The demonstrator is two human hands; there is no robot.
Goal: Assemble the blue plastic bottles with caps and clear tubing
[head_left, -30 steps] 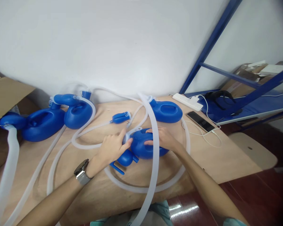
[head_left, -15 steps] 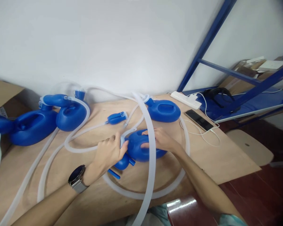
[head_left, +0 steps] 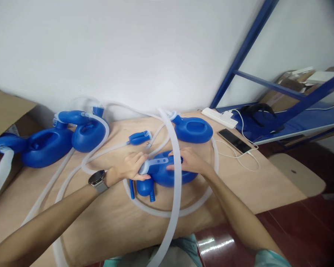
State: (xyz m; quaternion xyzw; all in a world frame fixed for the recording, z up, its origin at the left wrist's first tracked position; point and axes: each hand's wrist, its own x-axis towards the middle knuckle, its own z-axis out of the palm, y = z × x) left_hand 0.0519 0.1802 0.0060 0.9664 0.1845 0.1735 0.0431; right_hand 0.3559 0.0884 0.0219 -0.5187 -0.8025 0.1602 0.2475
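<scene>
A blue plastic urinal bottle (head_left: 164, 178) lies on its side on the wooden table in front of me. My left hand (head_left: 132, 165) is closed around the translucent white cap (head_left: 144, 168) at its neck, thumb below. The cap's strap (head_left: 159, 161) lies rightward over the bottle. My right hand (head_left: 191, 161) grips the bottle's handle side, fingers partly hidden behind a pale corrugated hose (head_left: 177, 185) that arches in front. Just below the neck is a rounded blue piece with a ribbed spout (head_left: 145, 188), beside a thin blue strip (head_left: 131, 189).
Another blue bottle (head_left: 193, 129) lies behind, near the wall. More blue bottles (head_left: 47, 147) with hoses stand at the left by a cardboard box (head_left: 8, 107). A blue hose end piece (head_left: 139, 137) lies mid-table. At right are a phone (head_left: 234, 141) and a power strip (head_left: 219, 118).
The cap's strap has swung to point right across the bottle. The rounded blue piece and thin strip have turned, the spout now pointing down. My left hand stays at the neck.
</scene>
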